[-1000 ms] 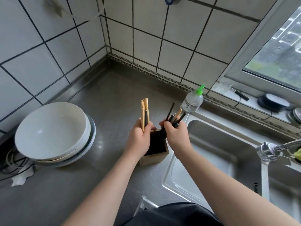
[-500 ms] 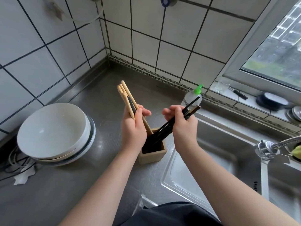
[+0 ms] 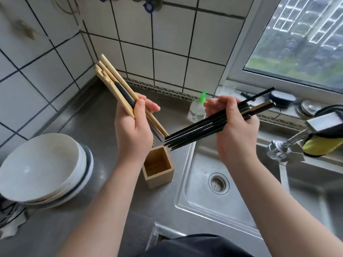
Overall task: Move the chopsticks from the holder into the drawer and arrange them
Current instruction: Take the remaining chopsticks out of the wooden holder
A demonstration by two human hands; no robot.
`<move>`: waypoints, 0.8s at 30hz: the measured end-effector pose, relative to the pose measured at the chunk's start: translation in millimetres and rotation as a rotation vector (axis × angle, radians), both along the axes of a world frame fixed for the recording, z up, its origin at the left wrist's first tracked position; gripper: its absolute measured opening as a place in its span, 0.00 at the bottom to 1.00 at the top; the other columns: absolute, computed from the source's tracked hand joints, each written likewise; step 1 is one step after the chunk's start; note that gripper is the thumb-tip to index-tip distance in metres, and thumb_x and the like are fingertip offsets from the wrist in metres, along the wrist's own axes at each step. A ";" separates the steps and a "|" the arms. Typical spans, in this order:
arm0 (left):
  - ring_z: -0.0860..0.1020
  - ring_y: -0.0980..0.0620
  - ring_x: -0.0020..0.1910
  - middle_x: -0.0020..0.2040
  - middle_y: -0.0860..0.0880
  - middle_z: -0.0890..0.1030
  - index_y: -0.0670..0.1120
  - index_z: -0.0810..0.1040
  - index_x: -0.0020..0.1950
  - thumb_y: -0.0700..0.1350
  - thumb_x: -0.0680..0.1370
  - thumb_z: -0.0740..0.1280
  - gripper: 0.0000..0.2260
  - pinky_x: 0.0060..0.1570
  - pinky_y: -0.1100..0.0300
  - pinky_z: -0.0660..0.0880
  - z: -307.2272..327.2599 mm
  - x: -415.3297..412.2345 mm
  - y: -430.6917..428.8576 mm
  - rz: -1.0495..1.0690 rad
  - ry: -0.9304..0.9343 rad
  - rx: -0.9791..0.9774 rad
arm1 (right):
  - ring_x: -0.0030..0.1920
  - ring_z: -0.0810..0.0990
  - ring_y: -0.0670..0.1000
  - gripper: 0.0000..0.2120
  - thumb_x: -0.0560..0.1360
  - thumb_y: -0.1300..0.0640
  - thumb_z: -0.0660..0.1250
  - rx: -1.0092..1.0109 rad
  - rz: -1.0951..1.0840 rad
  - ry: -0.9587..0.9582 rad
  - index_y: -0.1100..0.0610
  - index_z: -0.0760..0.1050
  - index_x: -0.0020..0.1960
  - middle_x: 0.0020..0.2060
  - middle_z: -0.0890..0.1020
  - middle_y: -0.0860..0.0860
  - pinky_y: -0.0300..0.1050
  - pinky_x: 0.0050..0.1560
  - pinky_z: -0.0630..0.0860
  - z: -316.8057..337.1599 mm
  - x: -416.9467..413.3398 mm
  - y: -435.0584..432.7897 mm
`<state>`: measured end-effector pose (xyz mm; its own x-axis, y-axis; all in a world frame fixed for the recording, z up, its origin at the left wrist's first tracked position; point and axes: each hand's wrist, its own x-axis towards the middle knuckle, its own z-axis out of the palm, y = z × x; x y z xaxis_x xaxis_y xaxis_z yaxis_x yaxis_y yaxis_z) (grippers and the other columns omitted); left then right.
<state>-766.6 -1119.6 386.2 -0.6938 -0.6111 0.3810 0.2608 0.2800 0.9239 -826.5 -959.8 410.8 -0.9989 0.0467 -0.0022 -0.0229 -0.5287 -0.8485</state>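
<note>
Bamboo-pale chopsticks [image 3: 115,86] gripped in left hand [image 3: 133,130], fingers curled round them. Black chopsticks [image 3: 194,132] clamped in right hand [image 3: 233,130], tips aimed at the left hand. Holder [image 3: 159,175] below both hands, looks emptied, so removal is likely done. Left to do: drawer, not in view, and arranging. Stacked bowls [image 3: 42,167] outside left hand, sink [image 3: 219,201] under right. Nothing seems to block.

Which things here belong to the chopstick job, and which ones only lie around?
Part of the job:
- left hand, gripping the light wooden chopsticks
- right hand, gripping the black chopsticks
- wooden holder, empty
(The drawer is not in view.)

Just lying about:
- stacked bowls
- sink
- soap bottle
- faucet
- yellow cloth
</note>
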 end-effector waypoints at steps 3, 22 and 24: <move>0.82 0.49 0.45 0.46 0.47 0.82 0.40 0.72 0.59 0.42 0.84 0.57 0.08 0.44 0.63 0.79 9.0 -1.6 14.5 -0.039 0.023 -0.002 | 0.42 0.84 0.58 0.10 0.82 0.62 0.59 0.013 -0.082 0.048 0.62 0.76 0.45 0.36 0.84 0.58 0.57 0.57 0.79 8.8 3.8 26.0; 0.83 0.47 0.44 0.42 0.45 0.83 0.46 0.75 0.51 0.41 0.84 0.58 0.07 0.49 0.44 0.80 -5.2 96.8 267.9 -0.585 -0.033 -0.012 | 0.42 0.85 0.54 0.11 0.82 0.61 0.58 0.086 -0.675 0.018 0.58 0.76 0.44 0.36 0.85 0.54 0.48 0.51 0.81 9.1 213.3 284.7; 0.83 0.47 0.44 0.42 0.45 0.83 0.42 0.74 0.52 0.40 0.84 0.58 0.07 0.47 0.46 0.80 -8.9 125.0 304.8 -0.668 -0.022 -0.041 | 0.42 0.85 0.54 0.10 0.82 0.61 0.59 0.118 -0.752 0.016 0.58 0.75 0.43 0.36 0.86 0.54 0.49 0.53 0.81 3.7 252.2 316.4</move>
<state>-641.6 -814.9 377.3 -0.9261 -0.0327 0.3758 0.3712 0.0994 0.9232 -574.4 -643.4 414.5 -0.6977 0.7139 0.0594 -0.3542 -0.2717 -0.8948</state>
